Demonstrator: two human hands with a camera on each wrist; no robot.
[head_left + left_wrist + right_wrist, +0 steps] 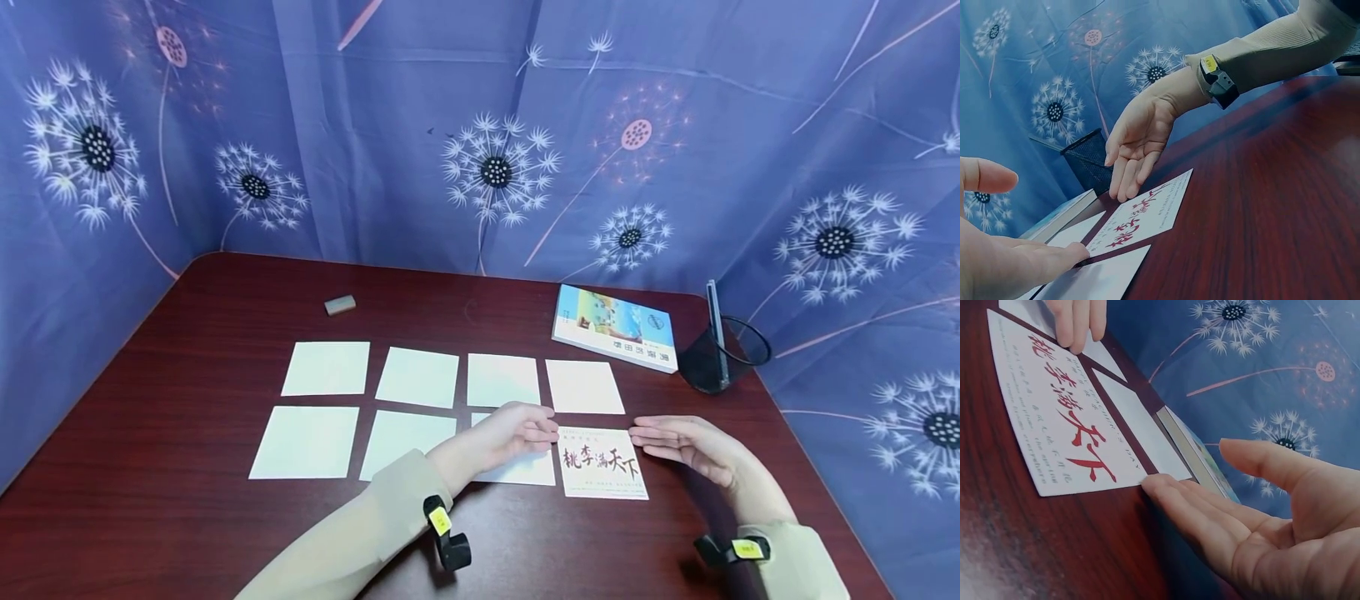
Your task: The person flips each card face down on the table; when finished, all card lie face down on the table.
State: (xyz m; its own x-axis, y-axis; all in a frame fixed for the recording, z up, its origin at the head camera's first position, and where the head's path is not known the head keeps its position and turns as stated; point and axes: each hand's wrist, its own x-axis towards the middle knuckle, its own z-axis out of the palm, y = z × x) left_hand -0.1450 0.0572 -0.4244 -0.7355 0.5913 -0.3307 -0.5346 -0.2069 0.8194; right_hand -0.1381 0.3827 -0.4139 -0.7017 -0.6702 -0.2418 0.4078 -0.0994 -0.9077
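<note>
A white card with red Chinese lettering [600, 463] lies flat on the table at the right end of the front row. My left hand [512, 437] is at its left edge, fingers extended, partly covering the blank card [517, 472] beside it. On the opposite side, the fingertips of my right hand [693, 448] are right at the card's upper right corner. In the right wrist view the fingers [1191, 509] lie nearly straight with the thumb held apart. Neither hand grips anything; the lettered card [1141, 215] lies between them in the left wrist view.
Blank white cards form two rows, including one at the back left [326, 368] and one at the back right [585, 387]. Behind them lie a book [615, 325] and a small grey block [340, 305]. A black mesh pen holder [705, 362] stands at the right edge.
</note>
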